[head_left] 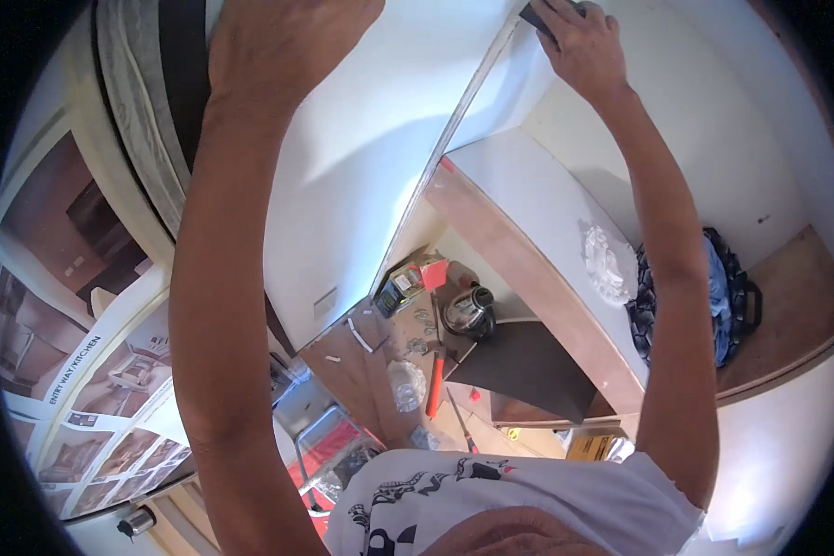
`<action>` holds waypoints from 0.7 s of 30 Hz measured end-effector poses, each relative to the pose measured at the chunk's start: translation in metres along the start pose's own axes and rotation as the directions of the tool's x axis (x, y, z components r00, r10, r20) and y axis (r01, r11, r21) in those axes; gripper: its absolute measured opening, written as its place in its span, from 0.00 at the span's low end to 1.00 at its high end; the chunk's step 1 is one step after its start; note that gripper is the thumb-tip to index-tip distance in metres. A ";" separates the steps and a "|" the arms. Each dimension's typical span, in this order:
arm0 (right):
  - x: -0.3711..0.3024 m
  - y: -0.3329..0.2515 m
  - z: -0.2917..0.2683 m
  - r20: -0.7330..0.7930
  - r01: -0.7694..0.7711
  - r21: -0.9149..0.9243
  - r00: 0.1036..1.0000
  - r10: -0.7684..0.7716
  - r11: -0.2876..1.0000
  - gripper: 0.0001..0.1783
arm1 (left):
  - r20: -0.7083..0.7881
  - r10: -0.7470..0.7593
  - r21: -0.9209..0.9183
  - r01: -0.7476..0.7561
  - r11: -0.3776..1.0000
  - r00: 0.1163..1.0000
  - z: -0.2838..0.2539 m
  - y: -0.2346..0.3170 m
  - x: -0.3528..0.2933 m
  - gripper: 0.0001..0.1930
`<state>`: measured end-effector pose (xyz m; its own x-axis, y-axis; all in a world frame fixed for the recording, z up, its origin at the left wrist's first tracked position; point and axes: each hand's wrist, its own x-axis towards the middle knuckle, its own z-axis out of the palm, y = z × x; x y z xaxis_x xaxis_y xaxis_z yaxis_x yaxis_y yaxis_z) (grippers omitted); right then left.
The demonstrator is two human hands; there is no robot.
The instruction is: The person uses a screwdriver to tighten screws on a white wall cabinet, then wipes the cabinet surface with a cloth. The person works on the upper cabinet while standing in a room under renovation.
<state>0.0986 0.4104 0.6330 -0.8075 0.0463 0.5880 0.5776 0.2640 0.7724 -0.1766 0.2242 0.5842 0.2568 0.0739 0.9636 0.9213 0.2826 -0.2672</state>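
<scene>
My right hand (586,46) is raised at the top, its fingers closed round a small dark grey block (540,17), which looks like a sanding block. The block lies at the upper end of a narrow, rough, greyish edge (473,88) of a tall white panel (361,130). High on the left, my left hand (292,42) is over the same white panel near its left side. Its fingers run out of the picture, so their grip is hidden.
Right of the panel, a white shelf (537,185) with a brown front edge bears crumpled white plastic (608,264); a dark patterned bag (741,306) lies beyond. Below are an orange-handled tool (435,385), a dark sheet (537,371) and a black round-topped container (471,313). A picture board (83,361) hangs left.
</scene>
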 end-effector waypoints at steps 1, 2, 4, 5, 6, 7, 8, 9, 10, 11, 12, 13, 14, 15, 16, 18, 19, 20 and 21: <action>-0.004 0.000 0.003 -0.025 0.016 -0.017 1.000 -0.017 1.000 0.20 | -0.012 0.003 -0.002 -0.003 1.000 1.000 0.000 0.001 0.000 0.22; -0.018 -0.004 0.013 0.183 0.085 -0.080 0.981 -0.070 0.993 0.20 | 0.005 -0.011 -0.014 0.011 1.000 1.000 -0.001 0.001 0.003 0.21; -0.069 -0.021 0.034 0.322 0.258 -0.037 0.918 -0.233 0.965 0.16 | 0.041 -0.020 -0.025 0.021 0.999 0.999 -0.009 0.002 0.005 0.21; -0.081 -0.030 0.020 0.223 0.164 0.083 0.958 -0.179 0.983 0.19 | 0.054 -0.040 -0.021 0.041 0.999 0.998 -0.008 0.005 0.007 0.21; -0.071 -0.030 0.007 0.100 0.082 0.060 0.991 -0.087 0.995 0.21 | 0.072 -0.058 -0.005 0.059 0.998 0.996 -0.008 0.008 0.011 0.21; -0.058 -0.027 -0.012 -0.006 -0.012 0.051 1.000 0.012 0.999 0.23 | 0.099 -0.071 -0.009 0.072 0.997 0.993 -0.008 0.013 0.011 0.21; -0.042 -0.021 -0.028 -0.063 -0.040 0.041 0.997 0.042 0.998 0.25 | 0.086 -0.052 -0.022 0.054 0.998 0.995 -0.007 0.014 0.008 0.21; -0.016 -0.014 -0.043 -0.147 -0.074 0.035 0.986 0.079 0.997 0.26 | 0.061 -0.026 -0.012 0.026 1.000 0.998 -0.011 0.003 0.008 0.21; 0.001 -0.007 -0.045 -0.120 -0.089 0.053 0.988 0.095 0.995 0.25 | 0.038 -0.008 -0.014 0.008 1.000 0.999 -0.012 -0.001 0.007 0.20; 0.004 0.009 -0.040 -0.100 -0.035 0.030 0.994 0.038 0.999 0.25 | 0.045 -0.026 -0.040 0.028 0.999 0.999 -0.011 0.003 0.009 0.20; 0.010 0.019 -0.028 -0.092 0.020 0.022 0.996 -0.018 1.000 0.26 | 0.057 -0.040 -0.048 0.043 0.998 0.998 -0.011 0.006 0.009 0.20; 0.009 0.026 -0.018 -0.084 0.075 0.015 0.994 -0.074 0.997 0.26 | 0.070 -0.054 -0.055 0.058 0.997 0.996 -0.011 0.008 0.010 0.20; 0.004 0.022 -0.009 0.037 0.098 0.025 0.994 -0.099 0.995 0.26 | 0.073 -0.035 -0.047 0.038 0.998 0.997 -0.016 0.005 0.012 0.20; -0.003 0.009 0.000 0.071 0.111 -0.003 0.991 -0.111 0.994 0.26 | 0.082 -0.009 -0.042 0.013 0.999 0.997 -0.018 0.003 0.012 0.20; -0.007 0.002 0.004 0.068 0.117 0.007 0.991 -0.117 0.993 0.26 | 0.092 0.017 -0.038 -0.013 0.999 0.996 -0.019 0.001 0.012 0.20; -0.003 0.002 0.005 0.086 0.164 0.000 0.983 -0.163 0.986 0.25 | 0.068 -0.005 -0.071 0.010 0.997 0.998 -0.014 0.002 0.009 0.20; 0.006 0.017 0.003 0.102 0.208 -0.020 0.974 -0.205 0.978 0.25 | 0.057 -0.015 -0.088 0.020 0.996 0.998 -0.012 0.001 0.008 0.20; 0.014 0.033 0.006 0.120 0.254 -0.035 0.961 -0.248 0.967 0.24 | 0.040 -0.019 -0.074 0.022 0.997 0.999 -0.011 0.001 0.008 0.20; 0.019 0.059 0.017 -0.037 0.261 0.011 0.965 -0.261 0.965 0.28 | 0.019 -0.034 -0.072 0.035 0.997 0.999 -0.007 0.004 0.007 0.20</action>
<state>0.1154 0.4432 0.6857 -0.9253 -0.0598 0.3746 0.3450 0.2776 0.8966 -0.1686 0.2190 0.5896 0.2200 0.0822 0.9720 0.9484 0.2151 -0.2328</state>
